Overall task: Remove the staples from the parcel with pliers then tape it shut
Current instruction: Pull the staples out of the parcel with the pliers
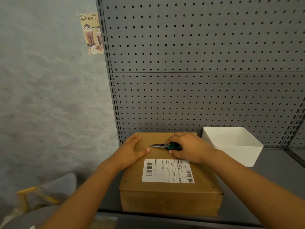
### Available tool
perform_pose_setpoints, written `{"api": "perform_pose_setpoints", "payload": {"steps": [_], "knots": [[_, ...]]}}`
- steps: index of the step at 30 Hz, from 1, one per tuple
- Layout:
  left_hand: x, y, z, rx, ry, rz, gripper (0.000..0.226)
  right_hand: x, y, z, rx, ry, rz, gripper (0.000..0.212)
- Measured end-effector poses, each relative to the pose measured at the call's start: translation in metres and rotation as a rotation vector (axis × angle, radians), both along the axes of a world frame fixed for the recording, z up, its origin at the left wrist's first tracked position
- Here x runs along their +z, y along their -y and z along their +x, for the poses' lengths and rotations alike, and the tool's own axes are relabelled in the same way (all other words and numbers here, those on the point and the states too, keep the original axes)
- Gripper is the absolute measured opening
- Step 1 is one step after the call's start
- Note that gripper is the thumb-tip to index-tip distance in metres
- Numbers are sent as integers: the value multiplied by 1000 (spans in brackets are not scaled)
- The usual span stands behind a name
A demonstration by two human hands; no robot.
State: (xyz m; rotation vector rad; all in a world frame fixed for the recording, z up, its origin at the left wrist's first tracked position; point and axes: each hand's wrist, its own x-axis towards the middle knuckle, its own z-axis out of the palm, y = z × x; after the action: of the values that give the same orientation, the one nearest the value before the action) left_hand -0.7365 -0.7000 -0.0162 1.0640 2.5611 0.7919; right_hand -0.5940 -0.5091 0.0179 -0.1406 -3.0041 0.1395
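Right hand (188,147) is wrapped around the green-and-black handles of the pliers (163,145), fingers curled over the top and thumb tucked along the near side, so it's a proper grip. Those are long-nose pliers, lying almost flat on the lid, with the metal tips pointing left toward a tiny dark spot on the cardboard that could be a staple, too small to say for sure.

Left hand (132,150) is just resting flat on the far-left part of the top, fingers relaxed and stretched out toward the back edge, thumb sticking out to the right and ending close to the plier tips. It isn't holding anything, just pressing down on the lid.

Both hands are on the parcel (170,194), a brown cardboard box sitting on the dark grey shelf (280,182) with its near face right at the front edge. A white shipping label (166,171) with barcodes is stuck on the top, on the near side of the hands, and there are a few small dark dots near the lid's corners.

Just right of the box there's a white plastic bin (234,144), set slightly further back. Behind everything is a grey pegboard panel (198,71), and off to the left a textured grey wall with a chocolate drinks poster (90,33). Bottom left you can see a bit of a yellow chair frame (28,197).
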Motion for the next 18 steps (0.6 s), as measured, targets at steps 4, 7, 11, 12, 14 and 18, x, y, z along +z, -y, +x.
{"api": "perform_pose_setpoints", "payload": {"steps": [4, 7, 11, 12, 14, 18], "knots": [[-3, -1, -3, -14, -41, -13, 90, 0, -2, 0, 22, 9, 1, 39], [-3, 0, -3, -16, -92, -24, 89, 0, -4, -1, 28, 20, 9, 39], [-2, -1, -4, -41, -128, -62, 87, 0, -4, -1, 30, 35, 1, 38], [-3, -2, -4, -42, -136, -69, 86, 0, -5, -2, 30, 39, 1, 38], [-4, -3, -4, -45, -167, -81, 84, 0, -5, -2, 30, 45, 6, 37], [-3, -2, -3, -72, -232, -91, 80, -2, -5, -2, 29, 42, 10, 36]]}}
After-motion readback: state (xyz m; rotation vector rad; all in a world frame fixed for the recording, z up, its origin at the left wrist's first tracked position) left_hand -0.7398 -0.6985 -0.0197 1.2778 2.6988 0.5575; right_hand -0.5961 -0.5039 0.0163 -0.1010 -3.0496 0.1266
